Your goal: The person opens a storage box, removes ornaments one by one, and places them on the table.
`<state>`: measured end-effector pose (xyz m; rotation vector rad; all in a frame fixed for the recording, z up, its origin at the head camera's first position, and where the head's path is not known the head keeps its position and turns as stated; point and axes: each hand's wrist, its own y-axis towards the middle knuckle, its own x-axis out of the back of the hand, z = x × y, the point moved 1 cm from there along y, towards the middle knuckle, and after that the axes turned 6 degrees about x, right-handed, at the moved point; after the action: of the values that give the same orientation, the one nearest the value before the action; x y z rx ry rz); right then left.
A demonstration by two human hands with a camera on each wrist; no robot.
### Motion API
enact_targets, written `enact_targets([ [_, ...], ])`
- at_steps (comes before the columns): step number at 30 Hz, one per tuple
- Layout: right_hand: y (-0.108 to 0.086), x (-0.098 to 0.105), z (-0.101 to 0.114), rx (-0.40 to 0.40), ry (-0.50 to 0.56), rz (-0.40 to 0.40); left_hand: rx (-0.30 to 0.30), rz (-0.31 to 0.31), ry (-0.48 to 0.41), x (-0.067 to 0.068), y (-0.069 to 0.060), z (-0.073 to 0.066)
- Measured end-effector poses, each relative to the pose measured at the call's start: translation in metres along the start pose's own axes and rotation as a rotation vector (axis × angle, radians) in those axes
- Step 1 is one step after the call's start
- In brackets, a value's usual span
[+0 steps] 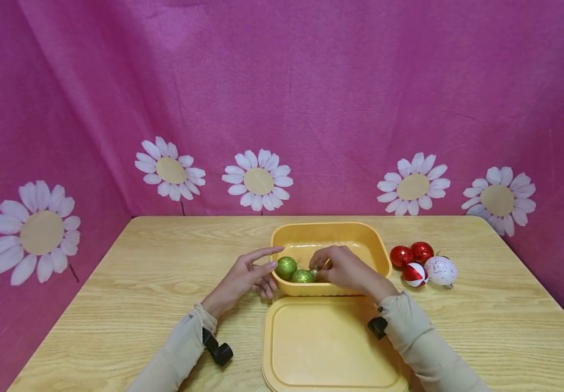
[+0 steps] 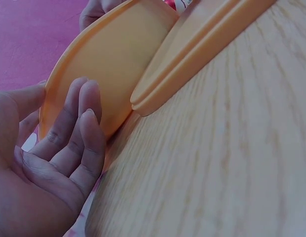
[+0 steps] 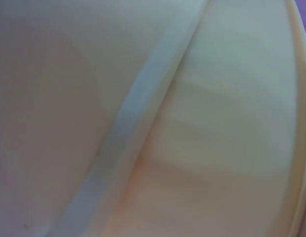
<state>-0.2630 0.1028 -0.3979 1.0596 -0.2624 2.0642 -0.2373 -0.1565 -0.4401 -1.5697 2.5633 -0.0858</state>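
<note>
Two glittery green baubles sit at the left end of a yellow plastic container: one green bauble by the left wall, the other green bauble beside it, nearer the front. My right hand reaches over the front rim and pinches the second bauble at its metal cap. At the container's left end is my left hand, index finger and thumb extended at the rim, the other fingers loosely bent near the outer wall. Only blurred yellow surfaces show in the right wrist view; the hand is hidden there.
A yellow lid lies flat in front of the container. To the right are two red baubles, a red-and-white bauble and a white patterned bauble. Behind the wooden table hangs a pink curtain with daisies.
</note>
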Motion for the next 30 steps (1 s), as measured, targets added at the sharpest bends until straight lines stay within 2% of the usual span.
enact_targets([
  [6,-0.0007,-0.0003,0.0006,-0.023,0.011,0.009,-0.001,0.004,-0.001,-0.0001,0.0004,0.0004],
  [16,-0.0012,-0.0010,-0.0010,0.012,0.037,0.001,-0.004,0.009,-0.010,-0.0008,-0.0002,0.0010],
  [24,-0.0028,-0.0016,0.0025,0.097,-0.054,-0.076,-0.008,0.008,-0.006,-0.0005,-0.0010,0.0014],
  [30,-0.0088,0.0038,0.0062,0.110,-0.090,-0.138,-0.003,0.008,0.006,-0.0001,-0.0013,0.0011],
])
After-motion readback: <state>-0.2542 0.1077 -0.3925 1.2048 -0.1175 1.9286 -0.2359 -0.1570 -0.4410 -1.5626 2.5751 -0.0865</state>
